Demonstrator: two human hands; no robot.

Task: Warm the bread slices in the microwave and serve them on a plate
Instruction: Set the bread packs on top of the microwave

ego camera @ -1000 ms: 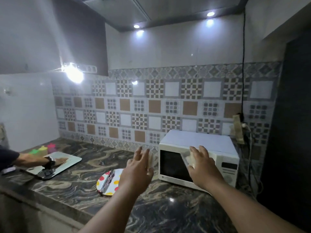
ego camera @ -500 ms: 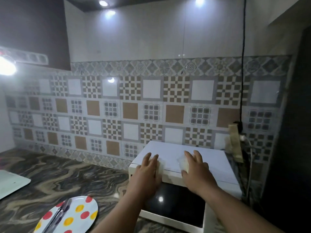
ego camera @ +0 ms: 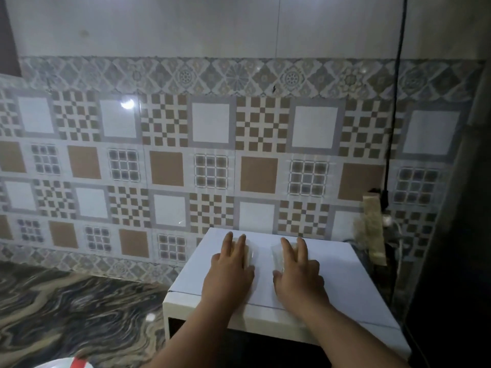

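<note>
Bread slices are lying on the flat white top of the microwave [ego camera: 345,282], one under each hand, side by side and a little apart. In the head view, the left hand [ego camera: 229,274] is resting palm down with straight fingers laid over the left slice [ego camera: 249,253], whose pale edge is showing just right of the fingers. The right hand [ego camera: 297,274] is lying the same way, fingers extended flat over the right slice [ego camera: 276,254], whose edge is peeking out on the left of the fingers; neither hand is curling round its slice. Both forearms are reaching in from the near edge of the picture, across the front of the microwave, whose dark door is showing below the white top. The microwave is standing on a dark marbled counter [ego camera: 79,314], against a patterned tile wall [ego camera: 212,155]. At the near left corner, a sliver of a white plate [ego camera: 66,363] with a red spot is sitting on the counter, well apart from the hands. On the far right, a black cable [ego camera: 396,102] is hanging down the wall toward a socket strip [ego camera: 373,229] just beside the microwave.
</note>
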